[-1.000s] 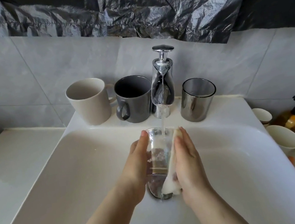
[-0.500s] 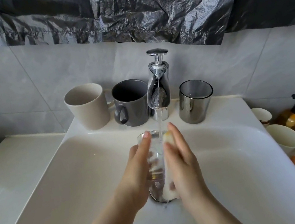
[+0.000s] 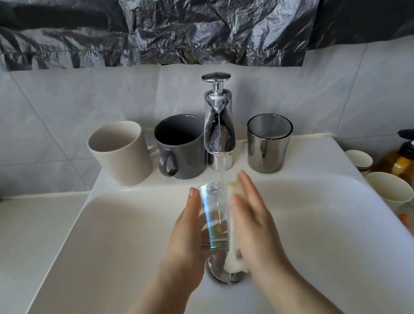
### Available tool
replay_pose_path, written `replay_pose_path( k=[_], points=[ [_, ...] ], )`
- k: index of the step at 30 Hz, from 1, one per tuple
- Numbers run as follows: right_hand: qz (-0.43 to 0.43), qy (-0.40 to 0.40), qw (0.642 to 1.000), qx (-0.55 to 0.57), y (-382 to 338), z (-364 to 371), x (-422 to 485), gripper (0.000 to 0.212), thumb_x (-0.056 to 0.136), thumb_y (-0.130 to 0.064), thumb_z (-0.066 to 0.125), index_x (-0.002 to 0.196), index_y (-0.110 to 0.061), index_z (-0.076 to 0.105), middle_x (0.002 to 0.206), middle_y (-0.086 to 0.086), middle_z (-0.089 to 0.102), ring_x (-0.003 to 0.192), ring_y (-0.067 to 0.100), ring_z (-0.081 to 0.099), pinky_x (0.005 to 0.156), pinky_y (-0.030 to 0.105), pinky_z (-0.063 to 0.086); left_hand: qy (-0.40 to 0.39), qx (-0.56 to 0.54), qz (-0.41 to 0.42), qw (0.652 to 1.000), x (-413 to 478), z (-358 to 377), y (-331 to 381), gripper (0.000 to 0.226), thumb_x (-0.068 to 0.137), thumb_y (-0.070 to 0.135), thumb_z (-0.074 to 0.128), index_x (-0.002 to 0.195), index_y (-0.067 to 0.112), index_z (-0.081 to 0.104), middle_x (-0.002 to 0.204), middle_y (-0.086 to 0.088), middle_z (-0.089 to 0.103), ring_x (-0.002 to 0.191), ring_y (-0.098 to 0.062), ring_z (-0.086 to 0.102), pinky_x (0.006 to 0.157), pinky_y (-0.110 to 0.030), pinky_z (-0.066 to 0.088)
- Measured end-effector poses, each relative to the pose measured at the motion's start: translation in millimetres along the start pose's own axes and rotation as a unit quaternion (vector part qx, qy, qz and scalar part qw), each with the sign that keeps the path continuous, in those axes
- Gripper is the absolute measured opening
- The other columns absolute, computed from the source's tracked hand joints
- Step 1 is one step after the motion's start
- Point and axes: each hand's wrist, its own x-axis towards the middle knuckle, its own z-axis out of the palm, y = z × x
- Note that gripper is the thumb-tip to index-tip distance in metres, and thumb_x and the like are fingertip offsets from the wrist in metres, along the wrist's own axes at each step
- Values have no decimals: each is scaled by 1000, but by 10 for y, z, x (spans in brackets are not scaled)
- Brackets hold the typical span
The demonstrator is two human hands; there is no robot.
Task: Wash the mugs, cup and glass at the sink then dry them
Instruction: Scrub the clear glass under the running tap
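Observation:
My left hand grips a clear glass upright over the drain of the white sink. Water runs from the chrome tap down onto its right rim. My right hand presses a pale sponge flat against the glass's right side. On the sink's back ledge stand a beige mug, a dark grey mug and a smoky grey cup.
A chrome drain lies under the glass. Right of the sink stand two white paper cups, an amber pump bottle and a white box. A white counter lies to the left. Crumpled black plastic covers the wall above.
My right hand has slid the sponge up along the glass's right side, fingers now reaching above the rim. The glass sits slightly further left under the stream.

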Motion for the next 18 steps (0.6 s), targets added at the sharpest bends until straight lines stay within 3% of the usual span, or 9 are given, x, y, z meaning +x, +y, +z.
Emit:
replay_pose_path(
  k=[2, 4, 6, 8, 9, 12, 15, 16, 18],
  points=[
    [40, 17, 998, 52, 15, -52, 12, 37, 100, -32, 40, 135, -43, 39, 118, -35, 49, 96, -20, 53, 82, 5, 43, 0, -12, -8, 1000, -20, 24, 5, 65, 89, 63, 36, 121, 12, 62, 108, -18, 68, 91, -31, 64, 74, -35, 50],
    [36, -1, 999, 30, 21, -50, -2, 34, 99, -36, 44, 128, -52, 37, 118, -37, 49, 93, -28, 50, 83, 5, 40, 13, -18, 0, 1000, -35, 50, 8, 72, 80, 70, 49, 122, 13, 62, 115, -18, 66, 100, -36, 63, 82, -40, 48],
    [0, -29, 999, -22, -21, -13, -39, 38, 91, -40, 48, 119, -62, 34, 135, -36, 38, 117, -25, 38, 99, 15, 33, 26, -10, 14, 1000, -15, 37, 7, 87, 64, 76, 63, 127, 15, 57, 124, -20, 61, 109, -40, 61, 80, -41, 48],
    [-35, -37, 997, -49, -34, 14, -41, 41, 89, -34, 48, 115, -62, 33, 138, -37, 29, 130, -19, 26, 110, 19, 26, 42, -12, 29, 999, 4, 25, 25, 91, 59, 72, 68, 128, 14, 54, 123, -23, 61, 106, -38, 64, 73, -39, 51],
    [-35, -34, 998, -36, -45, 13, -31, 40, 92, -31, 49, 115, -60, 35, 136, -37, 31, 126, -21, 30, 109, 21, 30, 51, -16, 30, 998, 10, 15, 25, 89, 60, 71, 66, 127, 13, 54, 121, -24, 62, 102, -37, 66, 69, -38, 52],
    [32, 10, 997, 73, -12, -11, 24, 32, 99, -28, 44, 119, -54, 43, 118, -33, 49, 92, -27, 51, 89, 20, 45, 45, -38, -14, 998, -2, 29, 17, 87, 61, 70, 62, 127, 13, 54, 118, -16, 65, 94, -33, 68, 62, -34, 54],
    [18, -6, 1000, 25, -18, 3, 0, 38, 98, -25, 44, 113, -60, 43, 113, -43, 45, 104, -23, 47, 93, 17, 42, 29, -1, 5, 1000, 6, 51, -17, 91, 54, 72, 67, 125, 16, 54, 105, -5, 68, 96, -23, 64, 81, -47, 55],
    [6, -15, 1000, 15, -43, 27, -8, 43, 98, -20, 46, 110, -61, 43, 114, -48, 42, 110, -25, 43, 94, 12, 38, 33, 12, 21, 999, 10, 47, -12, 89, 58, 71, 67, 124, 13, 54, 96, -4, 67, 88, -21, 64, 76, -47, 56],
    [-21, -28, 999, 5, -46, 53, -15, 47, 97, -20, 50, 110, -65, 43, 120, -50, 38, 114, -27, 38, 93, 11, 37, 27, 6, 39, 999, -1, 34, 7, 81, 67, 68, 68, 121, 8, 57, 92, -10, 68, 75, -21, 67, 56, -30, 54]
  ],
)
